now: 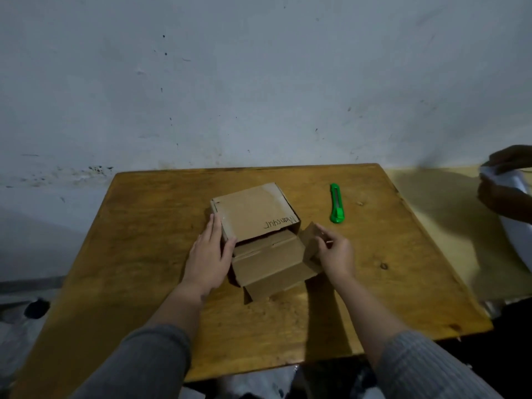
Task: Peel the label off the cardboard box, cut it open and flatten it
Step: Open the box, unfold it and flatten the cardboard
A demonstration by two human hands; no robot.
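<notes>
A brown cardboard box (253, 214) lies on the wooden table (144, 254), its near end open with flaps (270, 266) folded out toward me. Handwriting runs along its top face. My left hand (208, 254) rests flat against the box's left side, fingers together. My right hand (335, 251) pinches the right side flap (309, 240), which stands up from the table. A green utility knife (335, 207) lies on the table to the right of the box, apart from both hands.
A pale wall stands right behind the table's far edge. At the far right another person's hands (506, 180) hold something white. Crumpled plastic lies on the floor below the near edge.
</notes>
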